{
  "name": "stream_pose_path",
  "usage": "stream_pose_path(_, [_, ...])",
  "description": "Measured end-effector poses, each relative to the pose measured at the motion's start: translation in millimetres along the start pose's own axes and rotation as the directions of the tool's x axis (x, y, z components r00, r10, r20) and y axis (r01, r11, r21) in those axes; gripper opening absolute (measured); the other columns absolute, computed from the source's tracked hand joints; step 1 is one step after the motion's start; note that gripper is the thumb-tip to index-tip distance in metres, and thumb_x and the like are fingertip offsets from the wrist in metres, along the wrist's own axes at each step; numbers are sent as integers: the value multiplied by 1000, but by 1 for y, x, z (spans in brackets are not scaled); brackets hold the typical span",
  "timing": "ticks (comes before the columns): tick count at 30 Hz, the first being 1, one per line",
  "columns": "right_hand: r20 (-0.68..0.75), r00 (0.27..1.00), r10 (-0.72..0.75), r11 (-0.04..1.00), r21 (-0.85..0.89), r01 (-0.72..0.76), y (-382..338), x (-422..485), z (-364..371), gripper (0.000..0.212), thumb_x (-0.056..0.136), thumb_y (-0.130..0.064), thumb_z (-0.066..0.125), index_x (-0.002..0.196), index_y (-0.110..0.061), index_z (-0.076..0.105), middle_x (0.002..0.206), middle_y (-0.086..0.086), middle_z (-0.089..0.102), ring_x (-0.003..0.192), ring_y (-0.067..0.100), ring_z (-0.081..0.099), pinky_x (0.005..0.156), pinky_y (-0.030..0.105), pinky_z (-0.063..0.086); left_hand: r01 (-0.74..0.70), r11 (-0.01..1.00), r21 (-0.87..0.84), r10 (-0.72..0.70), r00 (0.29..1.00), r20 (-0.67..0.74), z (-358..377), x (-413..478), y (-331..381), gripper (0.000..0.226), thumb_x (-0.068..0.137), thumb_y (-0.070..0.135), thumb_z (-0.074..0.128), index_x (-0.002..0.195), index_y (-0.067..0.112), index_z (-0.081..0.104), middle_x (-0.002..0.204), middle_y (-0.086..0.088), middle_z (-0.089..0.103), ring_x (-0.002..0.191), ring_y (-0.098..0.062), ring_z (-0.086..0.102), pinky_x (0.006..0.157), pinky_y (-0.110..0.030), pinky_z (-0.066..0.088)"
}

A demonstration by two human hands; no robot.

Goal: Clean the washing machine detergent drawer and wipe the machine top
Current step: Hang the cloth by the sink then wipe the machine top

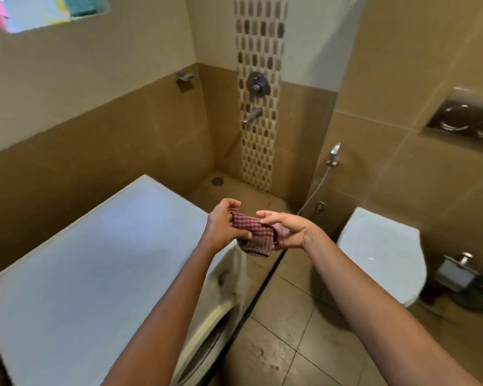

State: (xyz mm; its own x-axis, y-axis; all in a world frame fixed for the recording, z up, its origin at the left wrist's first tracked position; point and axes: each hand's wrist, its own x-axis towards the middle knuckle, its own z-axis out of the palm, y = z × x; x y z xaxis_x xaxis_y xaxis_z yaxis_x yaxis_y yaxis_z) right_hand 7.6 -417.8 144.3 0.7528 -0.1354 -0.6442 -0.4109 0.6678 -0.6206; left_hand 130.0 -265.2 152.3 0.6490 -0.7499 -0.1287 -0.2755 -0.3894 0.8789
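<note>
Both hands are working one small checked cloth (255,238) between them. My left hand (223,227) is curling round its left end with the thumb lying across the weave, and my right hand (286,231) is pinching the other edge, forefinger stretched out along the top. The cloth is hanging bunched in the air, just past the front right corner of the washing machine top (95,246). It is not touching the machine.

That white top is lying bare and flat at my lower left, running back towards the wall. Below its front edge the round door (207,338) is showing at a steep angle; what is inside it I cannot tell, and the detergent drawer is too blurred to pick out.

To my right a white toilet (379,252) is sitting with its lid down — a steel flush plate (466,121) is set in the wall above it and a hand sprayer (333,154) is hanging on its hose nearby. Straight ahead, a shower mixer (258,83) and spout (253,115) are standing out from a mosaic strip, with a floor drain (217,181) below. Brown tiles are covering the floor (276,344) and lower walls.
</note>
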Motion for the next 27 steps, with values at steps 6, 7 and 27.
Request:
stream_pose_path(6, [-218, 976, -12, 987, 154, 47, -3, -68, -98, 18, 88, 0, 54, 75, -13, 56, 85, 9, 62, 79, 21, 60, 67, 29, 48, -118, 992, 47, 107, 976, 192, 104, 10, 64, 64, 61, 6, 89, 115, 17, 57, 112, -2, 64, 103, -16, 65, 90, -33, 56])
stream_pose_path(7, [-273, 960, -59, 985, 138, 100, -3, -83, -119, 19, 86, 3, 56, 81, -14, 53, 89, 10, 61, 79, 22, 61, 66, 30, 50, -142, 988, 52, 128, 968, 216, 127, 11, 77, 61, 63, 6, 89, 115, 14, 58, 111, -2, 64, 102, -15, 65, 88, -27, 56])
stream_pose_path(27, [-548, 485, -682, 708, -663, 245, 20, -395, -451, 47, 68, -7, 84, 112, -8, 67, 102, 7, 70, 89, 9, 66, 78, 21, 53, -726, 684, 68, 489, 525, 697, 524, 13, 302, 12, 88, 28, 68, 89, 17, 65, 78, 4, 60, 74, -15, 54, 57, -15, 34])
